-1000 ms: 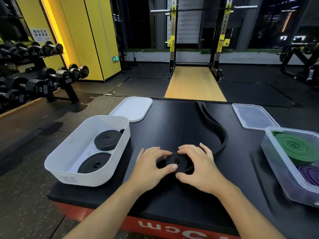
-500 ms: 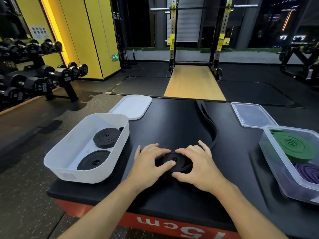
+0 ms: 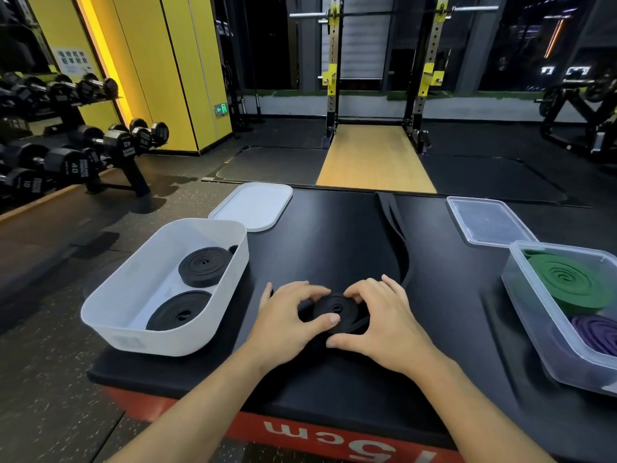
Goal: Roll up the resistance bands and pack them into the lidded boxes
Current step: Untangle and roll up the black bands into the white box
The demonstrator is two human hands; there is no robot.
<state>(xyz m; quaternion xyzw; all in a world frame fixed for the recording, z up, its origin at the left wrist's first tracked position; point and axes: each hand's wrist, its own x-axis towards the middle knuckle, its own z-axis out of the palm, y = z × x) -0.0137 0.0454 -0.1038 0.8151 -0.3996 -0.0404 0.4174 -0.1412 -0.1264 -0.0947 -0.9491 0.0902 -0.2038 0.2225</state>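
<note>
Under right hand (image 3: 384,325), band coil (image 3: 335,308) edge probably hidden.

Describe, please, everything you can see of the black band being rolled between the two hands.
The black band is a flat, matte, rubbery-looking strip, partly wound into a spiral coil lying on the black padded top. Its unrolled tail leaves the coil's right side and curves away to the top's far edge. The left hand and right hand grip the coil from either side, the left thumb resting on it.
</note>
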